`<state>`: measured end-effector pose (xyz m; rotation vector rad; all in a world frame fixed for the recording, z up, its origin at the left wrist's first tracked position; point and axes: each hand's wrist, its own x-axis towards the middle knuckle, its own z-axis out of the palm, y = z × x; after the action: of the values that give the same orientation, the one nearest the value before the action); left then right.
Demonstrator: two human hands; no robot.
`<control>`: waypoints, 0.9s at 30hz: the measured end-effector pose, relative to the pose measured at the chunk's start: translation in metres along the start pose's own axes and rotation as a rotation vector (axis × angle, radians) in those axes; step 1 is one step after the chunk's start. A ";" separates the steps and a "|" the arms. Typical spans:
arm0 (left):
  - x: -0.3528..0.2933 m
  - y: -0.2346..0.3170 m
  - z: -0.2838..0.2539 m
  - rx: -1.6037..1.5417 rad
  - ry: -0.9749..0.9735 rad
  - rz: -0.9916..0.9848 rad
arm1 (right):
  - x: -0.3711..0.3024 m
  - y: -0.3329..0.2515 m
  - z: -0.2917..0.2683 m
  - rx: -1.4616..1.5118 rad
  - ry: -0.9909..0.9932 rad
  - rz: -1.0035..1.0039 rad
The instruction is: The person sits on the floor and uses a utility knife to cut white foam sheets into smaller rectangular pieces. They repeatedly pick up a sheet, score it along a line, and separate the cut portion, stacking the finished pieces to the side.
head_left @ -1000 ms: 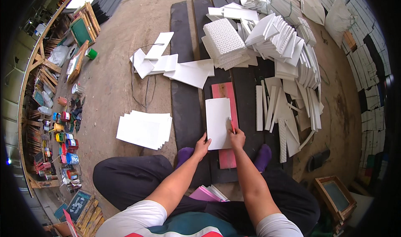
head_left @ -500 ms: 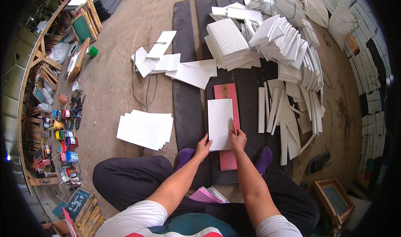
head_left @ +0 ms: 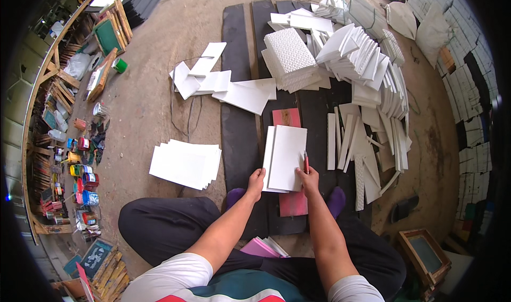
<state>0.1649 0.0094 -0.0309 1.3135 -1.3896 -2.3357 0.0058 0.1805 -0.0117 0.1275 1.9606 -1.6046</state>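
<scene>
Two white rectangular boards lie one over the other, the upper board (head_left: 289,158) shifted right so that a strip of the lower board (head_left: 268,158) shows on its left. My left hand (head_left: 256,184) is closed on the left edge near the lower corner. On the opposite edge, my right hand (head_left: 308,179) grips the upper board and also holds a slim red pen-like tool (head_left: 306,163) pointing away from me. Beneath the boards is a pink plank (head_left: 293,205), its far and near ends showing. Whether the boards touch it cannot be told.
Stacked white sheets (head_left: 185,164) lie on the floor at left, with loose white pieces (head_left: 242,95) farther ahead. A textured white block stack (head_left: 291,51) and heaped white panels (head_left: 357,52) stand at far right, near narrow strips (head_left: 340,137). Paint cans (head_left: 91,180) line the left side.
The upper board has slid right, exposing a strip of another board under it. My right hand moved slightly right with it, and the red tool now stands more upright.
</scene>
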 end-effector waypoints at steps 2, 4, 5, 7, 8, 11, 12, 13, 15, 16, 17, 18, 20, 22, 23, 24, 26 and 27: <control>0.000 0.004 0.002 0.069 0.121 0.101 | 0.003 0.005 -0.007 0.022 0.046 -0.009; -0.004 0.012 0.005 0.070 0.235 0.182 | 0.007 0.002 -0.009 0.057 0.060 -0.001; -0.005 0.017 0.008 0.046 0.274 0.204 | 0.010 0.002 -0.006 0.069 0.071 -0.014; 0.000 0.030 0.014 -0.006 0.349 0.252 | 0.018 -0.003 0.003 0.093 0.093 -0.048; 0.006 0.040 0.015 -0.039 0.378 0.267 | 0.023 -0.005 0.008 0.104 0.106 -0.066; 0.032 0.067 -0.007 -0.128 0.446 0.278 | 0.018 -0.033 0.034 0.139 0.108 -0.003; 0.047 0.079 -0.012 -0.165 0.490 0.271 | 0.019 -0.038 0.042 0.141 0.097 -0.025; 0.066 0.086 -0.026 -0.218 0.467 0.266 | 0.020 -0.040 0.051 0.145 0.078 -0.045; 0.098 0.105 -0.040 -0.311 0.437 0.229 | 0.028 -0.048 0.067 0.135 0.049 -0.022; 0.110 0.118 -0.042 -0.347 0.434 0.195 | 0.029 -0.054 0.073 0.121 0.037 0.025; 0.122 0.131 -0.045 -0.383 0.432 0.162 | 0.032 -0.060 0.081 0.108 0.024 0.072; 0.133 0.146 -0.042 -0.437 0.397 0.160 | 0.038 -0.063 0.086 0.128 0.024 0.062; 0.151 0.172 -0.035 -0.544 0.327 0.148 | 0.051 -0.064 0.096 0.165 0.027 0.048; 0.175 0.180 -0.049 -0.327 0.324 0.077 | 0.063 -0.061 0.108 0.185 -0.010 0.032; 0.186 0.180 -0.051 -0.243 0.373 -0.002 | 0.069 -0.059 0.114 0.197 -0.027 0.024; 0.195 0.181 -0.047 -0.161 0.417 -0.086 | 0.073 -0.060 0.117 0.214 -0.027 0.016; 0.210 0.180 -0.039 -0.359 0.341 -0.146 | 0.079 -0.061 0.121 0.251 -0.026 0.000; 0.216 0.180 -0.029 -0.454 0.296 -0.184 | 0.085 -0.057 0.119 0.262 -0.021 -0.002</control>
<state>-0.0020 -0.2192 -0.0320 1.5982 -0.6294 -2.2545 -0.0431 0.0316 -0.0159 0.2105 1.7277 -1.8504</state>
